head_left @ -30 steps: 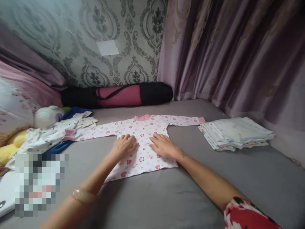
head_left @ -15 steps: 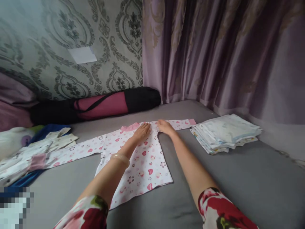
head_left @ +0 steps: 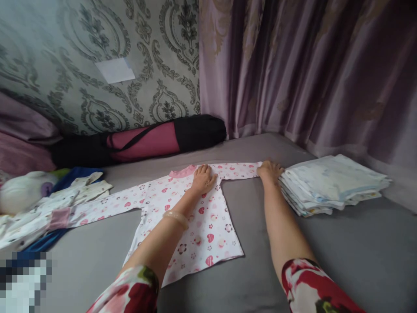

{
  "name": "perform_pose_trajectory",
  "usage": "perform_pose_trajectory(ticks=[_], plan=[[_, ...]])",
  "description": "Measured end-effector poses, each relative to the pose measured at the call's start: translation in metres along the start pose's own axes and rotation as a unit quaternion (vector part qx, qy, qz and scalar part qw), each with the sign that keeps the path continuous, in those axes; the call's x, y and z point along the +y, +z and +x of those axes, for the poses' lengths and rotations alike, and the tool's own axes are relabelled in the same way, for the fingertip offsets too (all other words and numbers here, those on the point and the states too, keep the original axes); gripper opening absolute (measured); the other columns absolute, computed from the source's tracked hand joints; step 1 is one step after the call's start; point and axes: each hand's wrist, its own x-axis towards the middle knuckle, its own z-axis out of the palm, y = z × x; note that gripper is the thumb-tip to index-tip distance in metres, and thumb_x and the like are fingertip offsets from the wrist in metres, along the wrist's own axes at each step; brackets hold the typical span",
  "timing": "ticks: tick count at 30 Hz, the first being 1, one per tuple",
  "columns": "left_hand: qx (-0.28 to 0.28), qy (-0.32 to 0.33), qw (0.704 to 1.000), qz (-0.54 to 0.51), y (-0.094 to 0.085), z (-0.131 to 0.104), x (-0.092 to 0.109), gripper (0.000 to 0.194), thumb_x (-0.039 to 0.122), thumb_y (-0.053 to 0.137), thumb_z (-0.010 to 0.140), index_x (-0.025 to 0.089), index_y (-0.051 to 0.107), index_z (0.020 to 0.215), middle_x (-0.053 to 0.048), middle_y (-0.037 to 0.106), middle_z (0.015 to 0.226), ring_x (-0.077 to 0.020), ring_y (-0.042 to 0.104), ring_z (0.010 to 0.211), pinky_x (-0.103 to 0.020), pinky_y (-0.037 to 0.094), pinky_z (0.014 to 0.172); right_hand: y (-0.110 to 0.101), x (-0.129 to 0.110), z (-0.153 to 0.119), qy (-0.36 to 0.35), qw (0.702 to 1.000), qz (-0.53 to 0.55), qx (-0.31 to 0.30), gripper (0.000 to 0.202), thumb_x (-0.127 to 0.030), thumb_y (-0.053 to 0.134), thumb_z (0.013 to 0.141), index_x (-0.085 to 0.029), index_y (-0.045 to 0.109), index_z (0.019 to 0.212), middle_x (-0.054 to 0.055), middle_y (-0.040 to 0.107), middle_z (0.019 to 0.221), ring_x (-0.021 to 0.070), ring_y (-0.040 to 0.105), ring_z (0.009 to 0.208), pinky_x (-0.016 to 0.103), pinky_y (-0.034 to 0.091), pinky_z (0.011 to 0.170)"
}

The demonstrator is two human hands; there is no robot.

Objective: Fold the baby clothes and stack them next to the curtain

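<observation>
My left hand (head_left: 203,177) lies flat on the pink and white shirt (head_left: 202,222), close to its pink collar (head_left: 181,173), and isn't squeezing anything. My right hand (head_left: 270,171) is over the end of one sleeve (head_left: 237,170), right by the pile of cloths (head_left: 337,182). I can't tell if it pinches the sleeve. The shirt is spread out on the gray bed (head_left: 224,289).

1. A flat grey cloth-covered surface (head_left: 250,278) carries a white, pink-printed long-sleeved shirt (head_left: 205,221).
2. Right of the shirt lies a folded white cloth stack (head_left: 335,182).
3. Behind it: a long black-and-maroon cylindrical bag (head_left: 145,142).
4. Left: spotted white garments (head_left: 29,217).
</observation>
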Motion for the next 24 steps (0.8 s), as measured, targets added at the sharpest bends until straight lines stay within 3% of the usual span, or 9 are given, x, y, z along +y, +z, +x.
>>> perform_pose_trajectory(ticks=[4,9,14,17,20,24], plan=[[0.008,-0.004,1.000,-0.023,0.005,-0.004,0.001,0.053,0.047,0.041,0.094,0.011,0.047,0.133,-0.018,0.038,0.149,-0.0309,0.030,0.139,-0.045,0.025,0.112,-0.003,-0.001,0.000,0.015,1.000,-0.007,0.012,0.039,-0.018,0.049,0.084,-0.006,0.056,0.120,0.023,0.057,0.123,0.0346,0.051,0.116,0.045,0.033,0.094],[0.044,0.025,0.998,-0.041,0.007,-0.005,-0.004,0.057,0.048,0.046,0.092,0.011,0.045,0.135,-0.017,0.042,0.145,-0.0289,0.037,0.134,-0.043,0.029,0.112,-0.012,-0.005,-0.005,0.009,1.000,0.006,0.006,0.038,-0.017,0.050,0.082,-0.007,0.059,0.118,0.021,0.061,0.119,0.0331,0.051,0.116,0.049,0.030,0.096],[0.014,0.031,0.999,-0.033,0.008,-0.005,-0.003,0.057,0.047,0.038,0.095,0.012,0.044,0.139,-0.013,0.039,0.150,-0.0320,0.028,0.140,-0.045,0.024,0.115,-0.037,-0.010,-0.004,-0.024,0.999,0.027,0.036,0.029,-0.018,0.053,0.079,-0.010,0.070,0.101,0.020,0.062,0.116,0.0359,0.048,0.119,0.054,0.030,0.098],[0.002,0.033,0.999,-0.032,0.009,-0.005,-0.002,0.058,0.048,0.035,0.096,0.015,0.041,0.143,-0.010,0.038,0.151,-0.0332,0.026,0.141,-0.048,0.023,0.115,-0.058,-0.009,0.002,-0.041,0.991,0.129,0.025,0.028,-0.022,0.061,0.074,-0.012,0.071,0.098,0.018,0.067,0.105,0.0334,0.057,0.107,0.046,0.041,0.091],[0.017,0.037,0.999,-0.030,0.009,-0.006,-0.002,0.056,0.049,0.038,0.094,0.018,0.045,0.140,-0.007,0.041,0.150,-0.0338,0.028,0.139,-0.049,0.026,0.113,-0.075,-0.011,0.006,-0.031,0.951,0.307,-0.014,0.020,-0.021,0.066,0.068,-0.012,0.070,0.086,0.007,0.067,0.075,0.0235,0.063,0.079,0.032,0.048,0.070],[0.058,0.069,0.995,-0.031,0.009,-0.007,-0.002,0.047,0.045,0.044,0.093,0.020,0.054,0.131,-0.006,0.049,0.143,-0.0311,0.033,0.134,-0.046,0.029,0.112,-0.087,-0.017,0.004,0.081,0.832,0.542,-0.084,0.006,-0.016,0.065,0.068,-0.016,0.061,0.073,-0.004,0.054,0.051,0.0112,0.050,0.046,0.020,0.037,0.041]])
